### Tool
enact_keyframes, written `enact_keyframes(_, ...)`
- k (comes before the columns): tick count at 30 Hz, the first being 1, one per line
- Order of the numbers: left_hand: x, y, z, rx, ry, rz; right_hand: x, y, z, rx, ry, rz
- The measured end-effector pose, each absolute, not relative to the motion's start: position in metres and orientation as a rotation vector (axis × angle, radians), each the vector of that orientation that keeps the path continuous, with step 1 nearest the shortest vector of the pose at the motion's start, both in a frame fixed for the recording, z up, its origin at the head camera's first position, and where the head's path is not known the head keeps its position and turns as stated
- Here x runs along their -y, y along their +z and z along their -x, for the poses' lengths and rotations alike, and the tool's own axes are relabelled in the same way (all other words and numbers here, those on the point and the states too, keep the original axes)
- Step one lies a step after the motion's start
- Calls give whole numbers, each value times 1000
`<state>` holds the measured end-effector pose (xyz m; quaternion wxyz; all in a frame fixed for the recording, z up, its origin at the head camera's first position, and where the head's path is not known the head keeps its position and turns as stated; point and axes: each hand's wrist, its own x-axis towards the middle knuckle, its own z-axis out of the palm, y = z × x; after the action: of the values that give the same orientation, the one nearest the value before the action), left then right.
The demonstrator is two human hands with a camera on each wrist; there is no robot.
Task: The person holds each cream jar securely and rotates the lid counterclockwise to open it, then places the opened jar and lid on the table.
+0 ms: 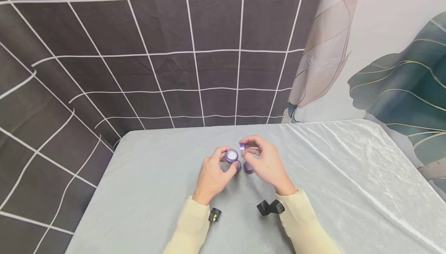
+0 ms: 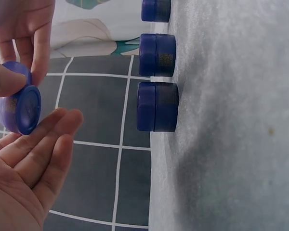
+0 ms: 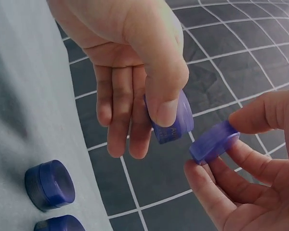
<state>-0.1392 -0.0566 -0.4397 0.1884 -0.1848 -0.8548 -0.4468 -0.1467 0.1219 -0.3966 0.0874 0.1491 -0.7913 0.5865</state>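
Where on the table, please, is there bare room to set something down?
The tablecloth is bare from the left hand out to its left edge, and from the right hand to its right edge, though wrinkled there. It is crowded between the hands, where small purple jars stand.

The purple pieces (image 3: 214,142) in the left hand (image 1: 213,174) and right hand (image 1: 267,164) look smooth, faintly glossy plastic; velvety, sheened cloth (image 1: 150,196) spreads beneath them, matt fabric (image 1: 216,70) beyond.
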Motion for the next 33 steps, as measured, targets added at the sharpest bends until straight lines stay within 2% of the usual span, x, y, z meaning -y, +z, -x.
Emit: enact_keyframes(33, 88, -438, 144, 2402, -1250, 354, -115, -412, 153, 2456, 1812, -436)
